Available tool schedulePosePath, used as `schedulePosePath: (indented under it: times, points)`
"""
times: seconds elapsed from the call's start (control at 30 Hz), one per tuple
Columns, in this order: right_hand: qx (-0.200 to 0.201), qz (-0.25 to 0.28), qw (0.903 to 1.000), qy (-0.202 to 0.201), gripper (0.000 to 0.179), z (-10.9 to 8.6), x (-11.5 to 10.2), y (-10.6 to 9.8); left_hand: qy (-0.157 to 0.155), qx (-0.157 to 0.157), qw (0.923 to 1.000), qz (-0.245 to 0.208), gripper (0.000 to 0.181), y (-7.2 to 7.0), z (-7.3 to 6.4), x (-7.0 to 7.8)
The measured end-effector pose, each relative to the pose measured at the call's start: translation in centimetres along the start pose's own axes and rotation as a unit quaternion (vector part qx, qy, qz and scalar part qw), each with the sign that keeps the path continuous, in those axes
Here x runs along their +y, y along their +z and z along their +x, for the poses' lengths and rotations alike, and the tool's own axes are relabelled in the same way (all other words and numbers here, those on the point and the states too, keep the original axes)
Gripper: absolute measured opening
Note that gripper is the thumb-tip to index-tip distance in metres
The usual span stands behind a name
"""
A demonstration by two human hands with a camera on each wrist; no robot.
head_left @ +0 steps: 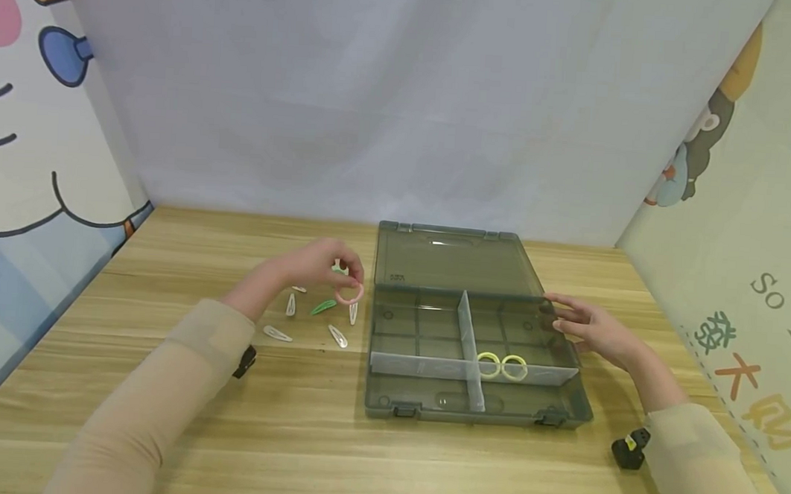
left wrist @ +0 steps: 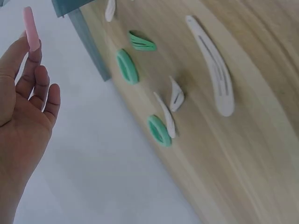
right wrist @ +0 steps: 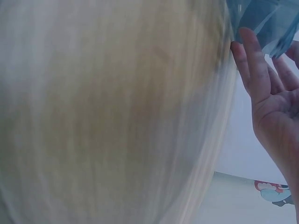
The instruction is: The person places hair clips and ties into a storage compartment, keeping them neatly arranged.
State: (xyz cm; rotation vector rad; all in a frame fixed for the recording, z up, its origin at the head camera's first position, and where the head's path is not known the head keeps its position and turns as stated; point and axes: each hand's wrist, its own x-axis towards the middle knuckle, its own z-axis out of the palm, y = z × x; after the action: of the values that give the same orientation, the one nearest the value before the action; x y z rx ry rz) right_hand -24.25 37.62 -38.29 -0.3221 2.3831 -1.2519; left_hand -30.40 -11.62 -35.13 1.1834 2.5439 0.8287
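My left hand [head_left: 321, 264] pinches a pink hair tie [left wrist: 31, 29] between thumb and fingertips, above the table just left of the box. Beneath and around it lie white snap hair clips [head_left: 338, 336] and a green snap clip [head_left: 324, 307]. Two green hair ties [left wrist: 127, 66] show near them in the left wrist view. The grey see-through box [head_left: 440, 416] has its lid [head_left: 458, 261] folded back. At the box's right side, my right hand [head_left: 595, 332] rests its extended fingers against the edge. Two yellow hair ties [head_left: 488, 354] stand side by side against a divider inside.
Clear dividers [head_left: 416, 366] split the box into several compartments. Two latches [head_left: 405, 411] stick out from its front wall. The wooden table [head_left: 277, 450] ends at a pale curtain [head_left: 375, 126] behind, with printed panels [head_left: 726, 219] at both sides.
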Motion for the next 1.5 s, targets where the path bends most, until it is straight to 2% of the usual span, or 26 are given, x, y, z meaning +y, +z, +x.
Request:
schedulePosePath:
  times: [0.17, 0.4, 0.7, 1.1, 1.5]
  points:
    - [0.001, -0.001, 1.0, 0.0, 0.064, 0.0, -0.1, 0.0, 0.002, 0.001, 1.0, 0.004, 0.004, -0.6, 0.4, 1.1]
    - [0.001, 0.002, 1.0, 0.002, 0.064, -0.1, -0.1, 0.0, 0.021, 0.002, 0.9996, 0.018, 0.007, -1.6, 0.9, 3.0]
    - [-0.001, 0.009, 1.0, 0.0, 0.065, 0.0, -0.1, 0.0, 0.047, 0.015, 0.9987, 0.014, 0.005, -2.3, 2.1, 5.2]
    - [-0.001, 0.008, 1.0, 0.002, 0.065, -0.1, -0.2, 0.1, 0.074, 0.007, 0.9971, 0.017, 0.006, -2.8, 4.5, 8.0]
    - [-0.003, 0.007, 1.0, 0.0, 0.065, -0.3, -0.6, 0.2, 0.105, 0.0, 0.9929, 0.055, 0.006, -2.7, 6.8, 11.2]
